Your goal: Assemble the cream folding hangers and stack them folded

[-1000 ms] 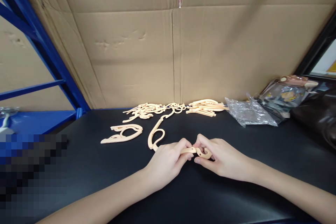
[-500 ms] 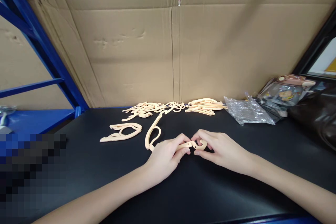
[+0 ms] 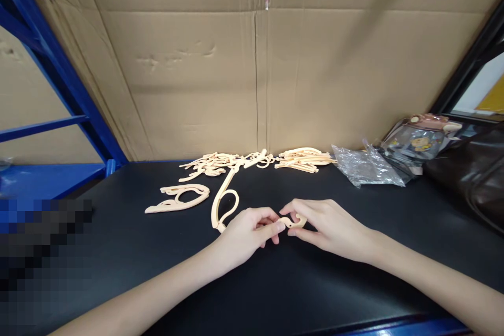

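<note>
My left hand (image 3: 248, 233) and my right hand (image 3: 326, 226) meet low on the black tabletop (image 3: 157, 268). Both pinch a cream plastic hanger piece (image 3: 293, 221) between fingertips; its hooked end shows between the two hands. The piece's long looped arm (image 3: 223, 202) runs out to the left of my left hand and lies on the table, reaching back toward a pile of cream hanger parts (image 3: 220, 161). A second pile (image 3: 303, 158) lies to the right of the first. A folded cream hanger (image 3: 179, 198) rests alone at the left.
A cardboard wall (image 3: 255, 73) stands behind the table. Crumpled clear plastic bags (image 3: 366, 168) and a packaged item (image 3: 421, 142) lie at the back right, next to a dark brown bag (image 3: 472, 173). Blue metal shelving (image 3: 55, 94) rises at the left.
Both hands have shifted slightly left and closer together on the hanger piece. The looped arm has swung to a steeper angle toward the pile.
</note>
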A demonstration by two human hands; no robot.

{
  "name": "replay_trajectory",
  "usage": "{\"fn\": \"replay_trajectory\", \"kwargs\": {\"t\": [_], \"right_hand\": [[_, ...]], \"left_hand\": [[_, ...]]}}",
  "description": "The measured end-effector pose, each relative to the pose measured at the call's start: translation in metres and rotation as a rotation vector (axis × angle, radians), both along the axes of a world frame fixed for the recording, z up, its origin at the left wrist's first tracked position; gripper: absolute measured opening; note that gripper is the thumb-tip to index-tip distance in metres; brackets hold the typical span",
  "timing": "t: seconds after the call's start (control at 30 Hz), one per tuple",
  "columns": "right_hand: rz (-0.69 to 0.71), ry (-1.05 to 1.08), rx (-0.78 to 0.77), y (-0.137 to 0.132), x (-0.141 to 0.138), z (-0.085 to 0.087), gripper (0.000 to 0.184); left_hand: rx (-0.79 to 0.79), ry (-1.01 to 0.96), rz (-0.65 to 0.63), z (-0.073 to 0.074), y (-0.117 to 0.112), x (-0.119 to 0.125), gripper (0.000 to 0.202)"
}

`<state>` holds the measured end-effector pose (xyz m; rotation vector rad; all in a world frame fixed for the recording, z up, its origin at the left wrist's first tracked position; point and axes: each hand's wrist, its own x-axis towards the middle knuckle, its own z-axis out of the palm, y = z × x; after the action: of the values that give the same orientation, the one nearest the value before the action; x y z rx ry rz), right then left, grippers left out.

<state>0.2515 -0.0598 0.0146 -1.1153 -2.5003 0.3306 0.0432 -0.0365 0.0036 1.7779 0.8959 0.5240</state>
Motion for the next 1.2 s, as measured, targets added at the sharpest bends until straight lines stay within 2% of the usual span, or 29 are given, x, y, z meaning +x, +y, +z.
{"fn": "replay_trajectory", "kwargs": {"t": [0.27,0.43,0.6,0.77,0.9,1.1,1.2], "right_hand": [[-0.028,-0.045,0.013,-0.003,-0.001,0.000,0.007],[-0.042,-0.009,-0.026,-0.001,0.000,0.001,0.010],[-0.062,-0.003,-0.062,-0.001,0.000,0.002,0.013],[-0.081,0.052,-0.129,0.000,-0.001,0.001,0.015],[-0.078,0.163,-0.227,0.001,-0.002,0.000,0.012],[-0.025,0.456,-0.546,0.000,-0.006,-0.005,0.016],[0.012,0.542,-0.647,0.000,-0.007,-0.008,0.016]], "left_hand": [[-0.037,-0.057,0.043,-0.001,0.000,0.001,0.025],[0.003,-0.047,0.026,-0.004,0.002,0.000,0.022],[-0.034,-0.074,0.111,-0.006,0.002,-0.002,0.020],[0.054,-0.018,0.098,-0.005,0.001,-0.002,0.019],[0.065,-0.031,0.056,-0.006,0.001,-0.002,0.017],[0.072,-0.039,0.043,-0.008,-0.001,-0.002,0.019],[0.069,-0.003,0.043,-0.009,-0.002,-0.003,0.019]]}}
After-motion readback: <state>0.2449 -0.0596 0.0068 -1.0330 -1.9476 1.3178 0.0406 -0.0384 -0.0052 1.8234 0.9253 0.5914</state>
